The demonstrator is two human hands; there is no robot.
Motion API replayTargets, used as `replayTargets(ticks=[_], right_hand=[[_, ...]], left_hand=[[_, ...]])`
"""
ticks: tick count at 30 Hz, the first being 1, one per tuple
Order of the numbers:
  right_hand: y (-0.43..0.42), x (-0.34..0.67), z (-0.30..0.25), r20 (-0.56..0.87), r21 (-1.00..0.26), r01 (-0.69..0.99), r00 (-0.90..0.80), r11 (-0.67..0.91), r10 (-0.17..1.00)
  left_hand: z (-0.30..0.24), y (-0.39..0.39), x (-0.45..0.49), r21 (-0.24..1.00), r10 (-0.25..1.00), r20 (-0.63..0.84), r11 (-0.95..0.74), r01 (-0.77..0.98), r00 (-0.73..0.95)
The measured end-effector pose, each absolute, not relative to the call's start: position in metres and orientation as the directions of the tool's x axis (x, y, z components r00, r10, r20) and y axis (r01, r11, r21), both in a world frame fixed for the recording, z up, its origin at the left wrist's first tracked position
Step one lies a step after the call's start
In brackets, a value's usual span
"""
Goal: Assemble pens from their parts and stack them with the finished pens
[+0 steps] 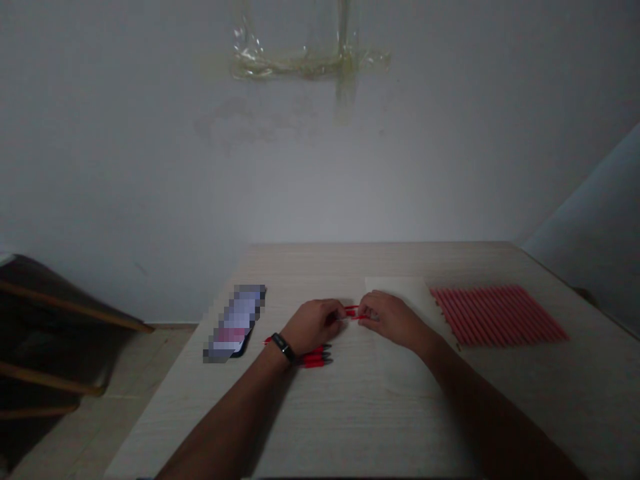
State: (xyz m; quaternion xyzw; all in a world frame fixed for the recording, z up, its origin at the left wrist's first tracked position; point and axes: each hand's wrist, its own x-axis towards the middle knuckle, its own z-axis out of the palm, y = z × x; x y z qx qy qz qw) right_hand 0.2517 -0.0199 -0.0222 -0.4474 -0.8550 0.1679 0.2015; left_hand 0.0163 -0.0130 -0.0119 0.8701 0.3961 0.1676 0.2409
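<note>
Near the middle of the table, my left hand (320,320) and my right hand (387,317) face each other with fingers pinched. Between them run a few slim red pieces (352,311), which look like pens; their ends are hidden by my fingers. Both hands grip these pieces, one at each end. Several red pens (314,361) with dark tips lie on the table just below my left wrist, partly covered by it. A sheet of pale paper (400,285) is under and beyond my right hand.
A row of many red pencil-like sticks (500,315) lies side by side at the right. A phone (235,323) with a blurred screen is at the left of the pale wooden table (325,427). Behind stands a wall (320,180); dark furniture (45,347) is at far left.
</note>
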Motion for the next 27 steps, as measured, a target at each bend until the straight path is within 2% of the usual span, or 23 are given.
replayTargets(ticks=[10, 20, 27], right_hand=[[-0.016, 0.264, -0.025, 0.198, -0.485, 0.704, -0.49, 0.519, 0.849], [-0.018, 0.26, -0.034, 0.086, -0.48, 0.714, -0.54, 0.509, 0.837], [-0.019, 0.257, -0.034, 0.065, -0.473, 0.726, -0.537, 0.499, 0.841]], left_hand=[[-0.012, -0.012, 0.012, 0.539, 0.8, 0.105, -0.545, 0.642, 0.591], [-0.014, -0.011, 0.012, 0.519, 0.801, 0.087, -0.543, 0.66, 0.592], [-0.012, -0.011, 0.011, 0.524, 0.777, 0.076, -0.565, 0.638, 0.625]])
